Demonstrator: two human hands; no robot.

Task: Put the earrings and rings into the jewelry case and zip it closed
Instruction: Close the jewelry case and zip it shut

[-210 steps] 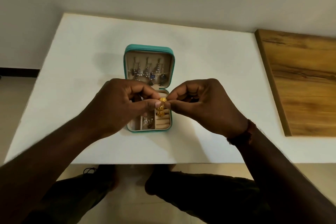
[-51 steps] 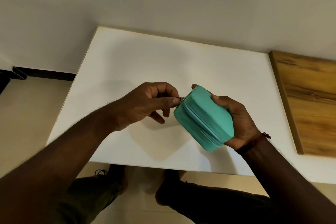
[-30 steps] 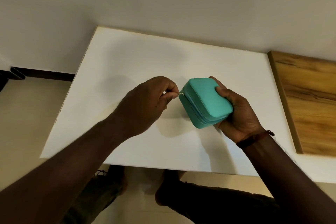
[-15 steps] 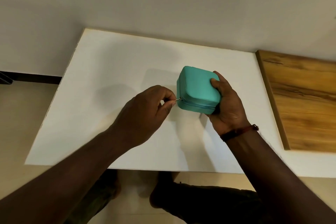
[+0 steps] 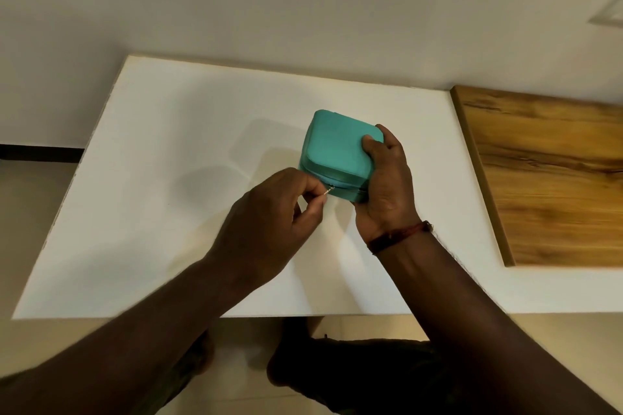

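Note:
The teal jewelry case (image 5: pixel 333 148) has its lid down and sits over the middle of the white table (image 5: pixel 161 178), its lid facing me. My right hand (image 5: pixel 384 185) grips its right side, thumb on the lid. My left hand (image 5: pixel 276 222) pinches the small metal zipper pull (image 5: pixel 329 190) at the case's near side, left of the middle. The zipper seam runs along that near side. No earrings or rings are in sight; the inside of the case is hidden.
A wooden board (image 5: pixel 553 175) lies at the table's right side. A pale wall rises behind the table. The table's near edge is close to my forearms, and my legs and feet show below it.
Earlier the case lay open with jewelry inside; now its lid is down. In the last second the case turned to face me, and my left hand drew the pull round its corner onto the near side.

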